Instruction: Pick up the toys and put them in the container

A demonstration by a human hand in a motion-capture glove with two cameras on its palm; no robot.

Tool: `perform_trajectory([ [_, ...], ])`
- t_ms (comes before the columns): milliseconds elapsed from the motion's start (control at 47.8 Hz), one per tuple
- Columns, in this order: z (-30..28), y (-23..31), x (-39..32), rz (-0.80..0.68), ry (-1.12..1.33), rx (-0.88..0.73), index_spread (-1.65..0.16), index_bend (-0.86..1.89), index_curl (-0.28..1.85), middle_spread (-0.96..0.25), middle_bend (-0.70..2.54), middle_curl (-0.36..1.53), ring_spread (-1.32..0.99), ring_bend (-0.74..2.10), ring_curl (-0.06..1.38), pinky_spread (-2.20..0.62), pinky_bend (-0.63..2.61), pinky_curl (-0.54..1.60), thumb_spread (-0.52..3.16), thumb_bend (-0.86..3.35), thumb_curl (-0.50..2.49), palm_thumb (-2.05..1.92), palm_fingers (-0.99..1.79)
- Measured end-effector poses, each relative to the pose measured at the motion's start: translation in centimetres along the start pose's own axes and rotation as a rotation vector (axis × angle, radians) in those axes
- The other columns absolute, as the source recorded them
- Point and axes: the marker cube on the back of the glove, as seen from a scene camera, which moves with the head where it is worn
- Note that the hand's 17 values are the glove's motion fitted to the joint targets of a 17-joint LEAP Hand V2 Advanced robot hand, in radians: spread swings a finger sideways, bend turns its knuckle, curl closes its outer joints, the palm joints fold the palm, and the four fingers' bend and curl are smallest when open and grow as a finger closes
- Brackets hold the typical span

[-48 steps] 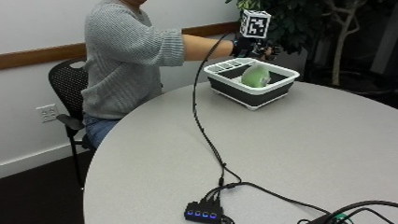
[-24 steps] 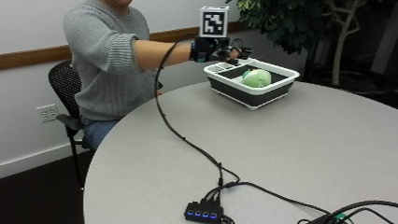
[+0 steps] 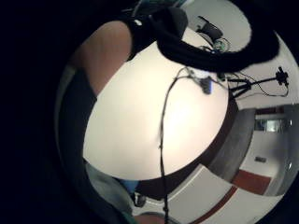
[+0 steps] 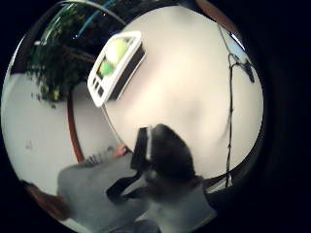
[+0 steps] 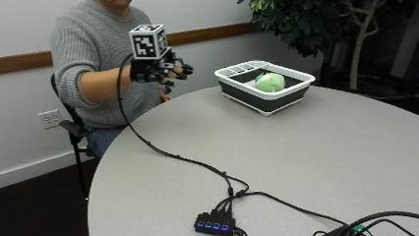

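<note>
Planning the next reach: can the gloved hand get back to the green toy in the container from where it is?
Probably yes. The gloved hand is raised beside the table edge, holding nothing, and only bare table lies between it and the open-topped container where the green toy sits uncovered.

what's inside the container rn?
A green toy sits in the container, with slotted compartments at the far rim. The near wall hides its floor and any lower toys.

A round grey table [image 5: 314, 162] spreads below and in front of the hands. A small black hub with blue lights [image 5: 214, 226] lies on it near the front edge, well apart from the hands. A leafy potted plant [image 5: 308, 24] stands beyond the table. A black chair [image 5: 72, 129] and wall outlet [image 5: 49, 118] sit below the hands.
</note>
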Motion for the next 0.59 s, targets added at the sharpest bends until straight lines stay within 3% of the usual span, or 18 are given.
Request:
perform_trajectory([
  [209,5.0,9.5,-5.5,0.021,-0.099,-0.014,-0.34,0.18,0.40,-0.13,0.15,0.26,-0.06,0.17,0.30,0.07,0.78,0.32,1.27,-0.05,0.29,-0.07,-0.11],
  [586,5.8,9.2,-6.0,0.003,-0.051,-0.004,-0.34,0.18,0.39,-0.13,0.15,0.26,-0.06,0.18,0.28,0.07,0.75,0.32,1.25,-0.05,0.25,-0.06,-0.09],
])
